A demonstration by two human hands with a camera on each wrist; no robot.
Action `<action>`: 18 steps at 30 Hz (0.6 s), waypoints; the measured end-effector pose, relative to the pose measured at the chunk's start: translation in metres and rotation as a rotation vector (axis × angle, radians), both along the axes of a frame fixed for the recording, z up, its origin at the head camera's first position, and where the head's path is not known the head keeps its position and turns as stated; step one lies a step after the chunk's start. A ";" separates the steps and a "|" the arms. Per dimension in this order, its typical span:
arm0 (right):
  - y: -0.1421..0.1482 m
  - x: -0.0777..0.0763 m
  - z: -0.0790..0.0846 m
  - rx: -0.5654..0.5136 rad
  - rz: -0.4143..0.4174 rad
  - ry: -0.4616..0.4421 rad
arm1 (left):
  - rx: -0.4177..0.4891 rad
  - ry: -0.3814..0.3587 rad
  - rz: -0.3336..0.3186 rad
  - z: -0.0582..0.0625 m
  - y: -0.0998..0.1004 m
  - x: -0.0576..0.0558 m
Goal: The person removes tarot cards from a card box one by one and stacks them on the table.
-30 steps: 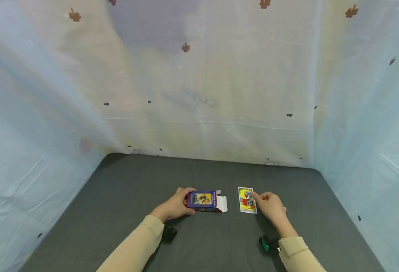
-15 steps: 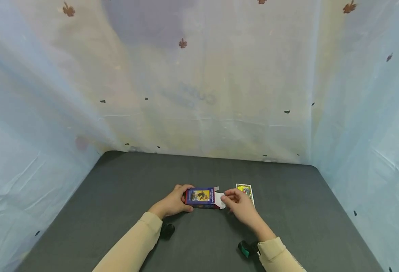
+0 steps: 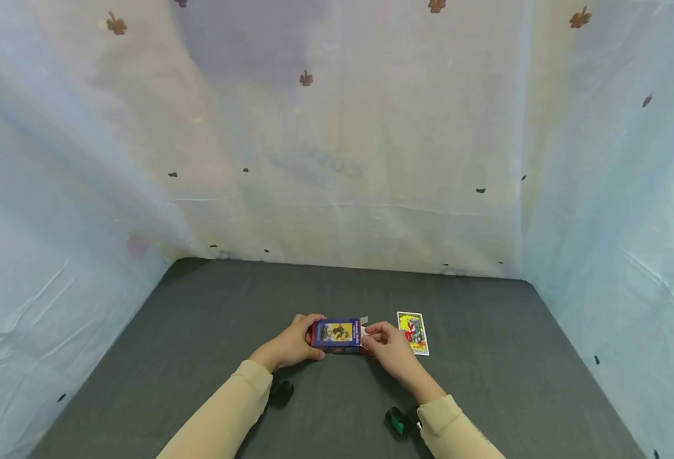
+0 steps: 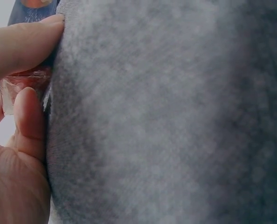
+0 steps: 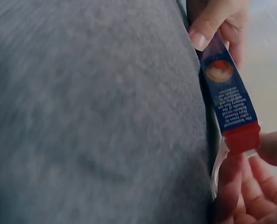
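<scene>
A blue and red card box (image 3: 337,333) with a yellow picture on top lies on the dark table. My left hand (image 3: 291,344) grips its left end, thumb along the near side. At the box's open right end, my right hand (image 3: 396,357) pinches the white end flap (image 3: 363,331), mostly covered by my fingers. In the right wrist view, my right fingers (image 5: 229,179) meet the red end of the box, with printed text on its blue side. A yellow, white-bordered picture card (image 3: 418,326) lies to the right, partly hidden behind my right hand.
The dark grey table (image 3: 227,293) ends at a pale curtain (image 3: 337,159) with leaf prints, which also closes in both sides. A black wrist device (image 3: 282,393) hangs by the left cuff, a black and green one (image 3: 396,422) by the right.
My right hand has let go of the picture card and moved left to the box's flap, pushing it in toward the box. The left hand keeps its grip almost in place.
</scene>
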State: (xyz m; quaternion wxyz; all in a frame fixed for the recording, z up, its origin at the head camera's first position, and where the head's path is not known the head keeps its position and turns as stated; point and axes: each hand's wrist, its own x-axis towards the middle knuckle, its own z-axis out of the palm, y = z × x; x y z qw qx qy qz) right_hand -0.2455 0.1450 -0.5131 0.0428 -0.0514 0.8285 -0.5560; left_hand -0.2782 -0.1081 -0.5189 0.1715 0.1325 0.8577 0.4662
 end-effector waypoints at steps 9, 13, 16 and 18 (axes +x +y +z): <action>-0.005 -0.004 0.003 0.153 0.002 -0.021 | -0.008 0.001 -0.008 0.002 0.001 0.000; -0.004 -0.007 0.003 0.222 -0.014 -0.046 | 0.012 0.033 -0.044 0.002 0.001 0.001; -0.006 -0.010 0.003 0.260 -0.020 -0.050 | 0.002 0.076 -0.076 0.002 -0.001 0.001; -0.009 -0.011 0.003 0.299 -0.014 -0.033 | -0.021 0.095 -0.084 0.004 -0.003 0.001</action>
